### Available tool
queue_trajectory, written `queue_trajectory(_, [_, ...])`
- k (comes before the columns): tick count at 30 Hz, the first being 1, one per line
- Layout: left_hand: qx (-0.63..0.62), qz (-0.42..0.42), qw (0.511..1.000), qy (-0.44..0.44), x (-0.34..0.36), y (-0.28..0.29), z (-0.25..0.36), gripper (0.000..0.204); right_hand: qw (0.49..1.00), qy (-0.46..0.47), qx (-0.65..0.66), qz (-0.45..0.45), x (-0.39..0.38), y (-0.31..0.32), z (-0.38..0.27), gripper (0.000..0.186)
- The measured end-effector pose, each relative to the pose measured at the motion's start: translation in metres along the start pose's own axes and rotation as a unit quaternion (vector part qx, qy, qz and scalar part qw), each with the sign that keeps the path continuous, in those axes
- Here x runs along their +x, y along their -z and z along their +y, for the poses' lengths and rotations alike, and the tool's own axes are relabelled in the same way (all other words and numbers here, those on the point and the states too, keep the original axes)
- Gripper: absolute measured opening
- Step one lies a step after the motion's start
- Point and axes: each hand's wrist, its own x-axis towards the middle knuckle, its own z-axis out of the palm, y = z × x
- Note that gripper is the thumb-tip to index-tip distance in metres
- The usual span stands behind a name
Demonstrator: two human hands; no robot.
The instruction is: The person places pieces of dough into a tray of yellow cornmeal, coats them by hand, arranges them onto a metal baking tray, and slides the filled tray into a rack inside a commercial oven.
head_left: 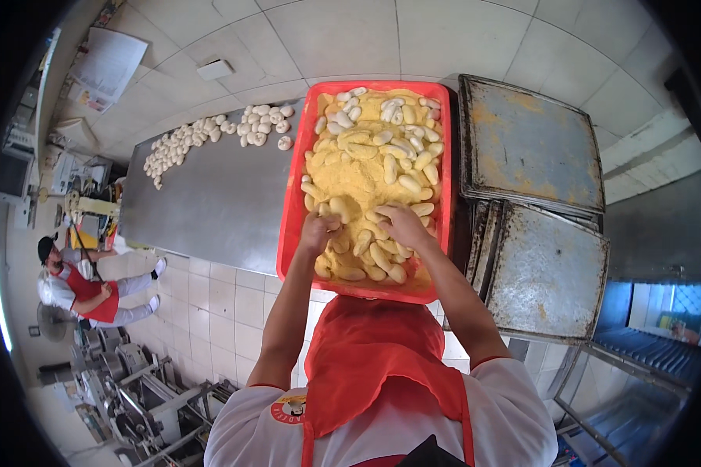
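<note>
A red plastic tub holds yellow crumbs and many oval dough pieces, some coated and some still pale. In the near half of the tub, my left hand has its fingers curled at a crumb-dusted dough piece by the left wall. My right hand reaches in from the right, its fingers bent down over a dough piece among the crumbs. Both sets of fingertips are partly hidden. More coated pieces lie between my wrists and along the near side.
Left of the tub, a grey metal table carries many round dough balls along its wall side. Stacked, stained baking trays stand close on the right, with more trays nearer me. Far left, a person in a red apron stands near machinery.
</note>
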Motion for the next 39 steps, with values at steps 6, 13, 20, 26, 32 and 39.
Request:
queue_trajectory(6, [-0.241, -0.119, 0.962, 0.056, -0.008, -0.014, 0.018, 0.033, 0.989, -0.13, -0.05, -0.056, -0.002, -0.005, -0.016, 0.036])
queue_trajectory(13, [-0.265, -0.14, 0.948, 0.104, 0.013, 0.004, 0.011, 0.035, 0.973, -0.169, -0.157, 0.009, -0.024, -0.026, -0.041, 0.035])
queue_trajectory(20, [-0.311, -0.177, 0.923, 0.14, 0.004, 0.022, 0.02, 0.035, 0.925, -0.363, 0.097, 0.048, -0.008, -0.032, -0.07, 0.034])
queue_trajectory(26, [-0.164, -0.219, 0.955, 0.111, 0.012, 0.044, 0.018, 0.039, 0.984, 0.006, -0.179, 0.018, -0.036, -0.035, -0.066, 0.045])
queue_trajectory(32, [-0.186, -0.188, 0.956, 0.13, 0.024, 0.057, 0.008, 0.037, 0.954, -0.015, -0.279, -0.107, -0.014, -0.066, -0.074, 0.038])
queue_trajectory(39, [-0.137, -0.14, 0.976, 0.093, 0.032, 0.023, 0.011, 0.04, 0.94, -0.281, -0.195, 0.004, 0.013, -0.08, -0.054, 0.054])
